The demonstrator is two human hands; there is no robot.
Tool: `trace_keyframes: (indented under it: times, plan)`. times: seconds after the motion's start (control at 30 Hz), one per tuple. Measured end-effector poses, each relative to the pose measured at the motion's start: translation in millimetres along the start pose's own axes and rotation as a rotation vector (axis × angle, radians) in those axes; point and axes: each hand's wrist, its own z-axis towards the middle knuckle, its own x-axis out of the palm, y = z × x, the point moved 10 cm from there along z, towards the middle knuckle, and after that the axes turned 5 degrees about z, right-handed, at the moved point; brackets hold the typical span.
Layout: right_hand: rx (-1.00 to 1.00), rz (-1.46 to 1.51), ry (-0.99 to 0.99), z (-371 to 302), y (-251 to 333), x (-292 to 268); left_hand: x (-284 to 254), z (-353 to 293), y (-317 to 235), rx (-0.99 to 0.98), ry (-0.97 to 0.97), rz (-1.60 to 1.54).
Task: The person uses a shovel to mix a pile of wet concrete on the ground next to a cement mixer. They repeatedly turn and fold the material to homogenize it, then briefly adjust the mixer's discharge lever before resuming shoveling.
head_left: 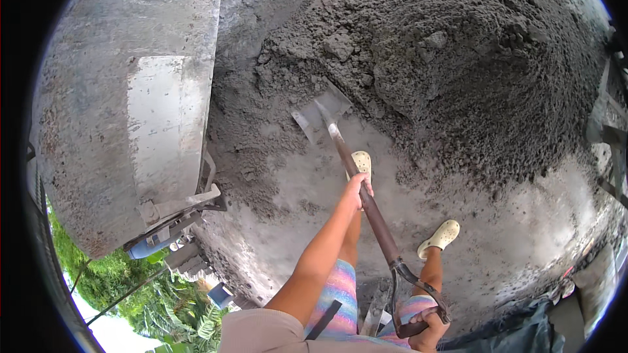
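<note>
A long shovel (pixel 377 219) slants from my right hip up toward the dark heap. My left hand (pixel 359 187) is closed round the middle of its brown shaft. Lower right, my right hand (pixel 428 328) grips the D-shaped handle at the shovel's end. The flat metal blade (pixel 322 112) rests at the near edge of a big pile of damp grey mix (pixel 471 72), which looks like wet sand or mortar. Only a little grey residue shows on the blade.
A large grey metal panel or drum (pixel 124 104) with a pale patch stands at the left, its metal bracket (pixel 180 206) jutting out. My feet in cream clogs (pixel 439 238) stand on dusty concrete. A dark tarp or sheet (pixel 504 333) lies at lower right. Green plants (pixel 176 307) show lower left.
</note>
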Motion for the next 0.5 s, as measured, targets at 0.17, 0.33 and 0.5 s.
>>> trace_keyframes:
  times: [0.17,0.33,0.5]
  plan:
    - [0.011,-0.033,0.138,65,-38,205,-15,75,-224,0.159,-0.107,0.010]
    - [0.062,-0.063,-0.082,234,-96,149,-22,172,-198,0.092,-0.130,-0.007]
    - [0.043,-0.127,-0.300,346,-159,112,-26,229,-214,0.136,-0.138,-0.096]
